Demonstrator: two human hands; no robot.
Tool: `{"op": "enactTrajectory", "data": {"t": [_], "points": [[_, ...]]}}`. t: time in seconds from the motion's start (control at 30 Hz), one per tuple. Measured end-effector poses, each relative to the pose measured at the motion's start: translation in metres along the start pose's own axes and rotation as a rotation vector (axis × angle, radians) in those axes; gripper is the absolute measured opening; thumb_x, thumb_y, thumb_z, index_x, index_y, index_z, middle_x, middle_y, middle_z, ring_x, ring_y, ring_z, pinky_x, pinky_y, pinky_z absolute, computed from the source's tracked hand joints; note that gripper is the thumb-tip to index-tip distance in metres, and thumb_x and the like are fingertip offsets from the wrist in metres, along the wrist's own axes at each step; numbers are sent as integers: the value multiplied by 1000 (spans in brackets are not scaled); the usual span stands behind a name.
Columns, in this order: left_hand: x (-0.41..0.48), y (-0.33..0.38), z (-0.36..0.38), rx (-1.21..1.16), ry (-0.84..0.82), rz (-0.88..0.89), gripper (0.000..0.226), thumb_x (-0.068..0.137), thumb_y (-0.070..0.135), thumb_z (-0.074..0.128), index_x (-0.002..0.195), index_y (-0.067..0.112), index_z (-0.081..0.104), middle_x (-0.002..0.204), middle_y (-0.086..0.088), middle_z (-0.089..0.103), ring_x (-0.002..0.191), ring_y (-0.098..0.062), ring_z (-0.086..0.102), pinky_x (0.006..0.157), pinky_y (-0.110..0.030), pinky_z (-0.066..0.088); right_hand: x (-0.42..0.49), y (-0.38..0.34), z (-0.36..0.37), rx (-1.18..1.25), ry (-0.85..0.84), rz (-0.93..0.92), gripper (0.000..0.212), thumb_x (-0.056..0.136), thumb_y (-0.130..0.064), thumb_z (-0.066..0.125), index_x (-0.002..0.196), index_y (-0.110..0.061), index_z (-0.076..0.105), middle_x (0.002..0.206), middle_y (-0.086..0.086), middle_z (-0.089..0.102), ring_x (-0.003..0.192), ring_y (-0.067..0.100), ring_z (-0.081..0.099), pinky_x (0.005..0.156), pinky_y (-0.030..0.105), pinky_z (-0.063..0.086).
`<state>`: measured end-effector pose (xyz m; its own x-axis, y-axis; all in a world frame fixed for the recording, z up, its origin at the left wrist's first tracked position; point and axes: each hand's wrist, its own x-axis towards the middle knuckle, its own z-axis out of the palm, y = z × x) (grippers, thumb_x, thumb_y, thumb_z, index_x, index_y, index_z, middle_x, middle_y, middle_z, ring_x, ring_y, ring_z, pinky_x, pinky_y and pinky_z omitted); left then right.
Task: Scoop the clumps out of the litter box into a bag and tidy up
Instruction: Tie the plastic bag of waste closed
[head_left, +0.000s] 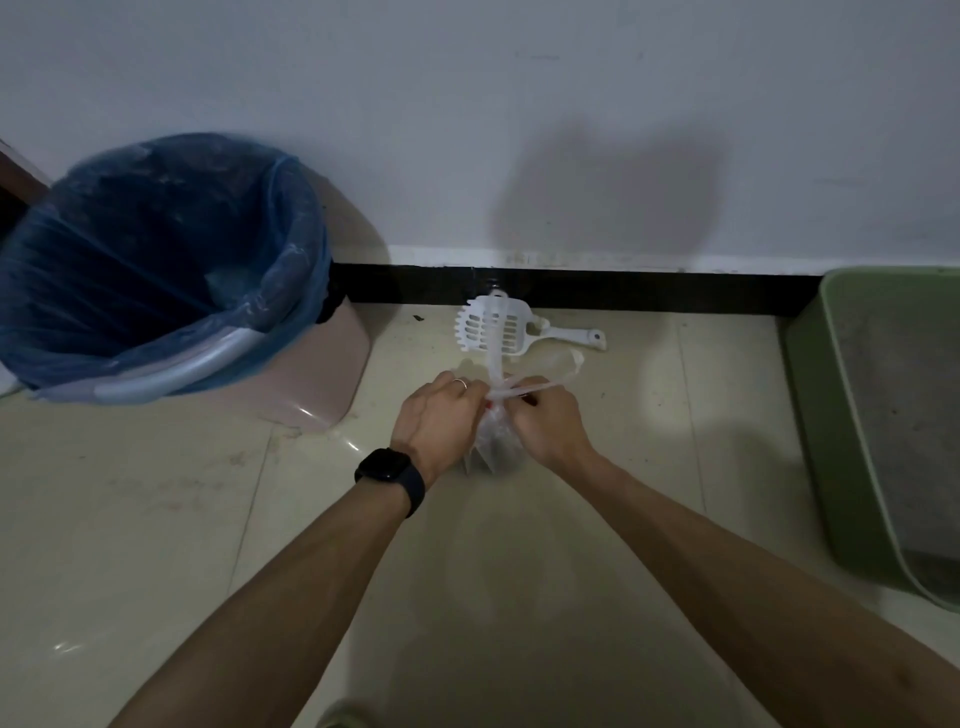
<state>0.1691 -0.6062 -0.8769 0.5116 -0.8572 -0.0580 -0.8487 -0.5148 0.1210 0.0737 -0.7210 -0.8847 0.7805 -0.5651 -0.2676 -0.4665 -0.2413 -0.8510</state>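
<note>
Centre of the frame: a small bag of thin, crinkled, translucent plastic stands on the floor between two bare forearms. The left hand and the right hand meet above its gathered neck; each grip is pressed together, pinching one of the bag's ribbon-like handle strips, one strip rising towards the top of the frame, the other looping to the right. The left wrist bears a dark, rectangular watch on a dark band, and a thin ring circles one finger. Just above the hands lies a white, hard-plastic scoop with a slotted, comb-edged blade, its flat handle pointing right. At the right edge stands the litter box, matte green with rounded walls, holding fine grey granules. Upper left: a round pink bin with a pale grey handle, lined with a glossy, wrinkled blue liner folded over its rim. The floor consists of large, glossy, pale beige tiles with thin joints, bearing smudges and specks. A black baseboard runs along the foot of a plain, greyish-white wall, on which a soft shadow falls in dim light.
</note>
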Motion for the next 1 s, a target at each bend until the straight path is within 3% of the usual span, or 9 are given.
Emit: {"op": "enactTrajectory", "data": {"t": [0.07,0.2,0.3,0.43,0.6,0.77,0.83,0.9,1.0], "points": [[4,2,-2,40,-10,25,21,99,24,44,111,19,60,100,-1,66,100,-19,50,73,-28,41,-3,0,3,112,-38,38,27,93,-23,56,69,-26,69,75,-9,67,73,7,61,67,25,43],[8,10,-3,163,8,108,19,100,27,46,106,23,63,92,4,67,99,-17,48,71,-25,26,-4,-1,6,237,71,244,55,98,-52,47,67,-11,68,66,2,67,65,14,62,67,30,47],[8,17,0,139,23,184,23,101,29,45,113,24,64,95,5,67,101,-16,49,73,-24,26,5,5,6,384,171,400,40,95,-43,58,74,-10,71,75,8,71,77,24,68,75,39,54],[11,15,-7,-261,-38,18,29,99,47,48,111,29,66,100,5,65,97,-14,54,75,-27,44,11,9,0,700,156,518,26,97,-29,60,85,-10,73,85,8,74,73,18,68,64,28,53],[18,8,-1,-824,-275,-244,24,85,50,69,98,31,76,101,16,71,93,-1,64,90,-30,53,9,14,-2,688,104,534,41,99,-41,52,94,-7,75,83,6,76,63,12,69,53,21,50],[15,-8,-5,-1159,-460,-405,26,84,44,73,100,25,78,110,4,73,104,-12,66,94,-30,50,8,15,-9,818,-148,532,39,98,-42,52,104,-9,72,88,2,73,78,12,67,63,21,50],[12,-16,-4,-1204,-543,-450,32,83,47,71,106,24,76,113,-4,72,106,-17,65,95,-35,47,7,16,-12,811,-271,494,34,96,-40,56,103,-10,71,90,1,73,86,14,67,78,24,51],[7,-23,-1,-1257,-618,-470,33,86,40,70,114,22,71,117,0,71,111,-15,62,97,-35,46,4,17,-16,771,-386,443,36,87,-35,66,106,-4,70,104,12,72,97,21,64,96,35,47],[4,-34,6,-1324,-668,-540,43,83,33,69,119,10,67,123,-7,67,109,-20,62,94,-37,52,5,18,-19,650,-475,387,38,78,-26,76,107,-2,73,122,29,62,103,30,58,106,48,42]]}}
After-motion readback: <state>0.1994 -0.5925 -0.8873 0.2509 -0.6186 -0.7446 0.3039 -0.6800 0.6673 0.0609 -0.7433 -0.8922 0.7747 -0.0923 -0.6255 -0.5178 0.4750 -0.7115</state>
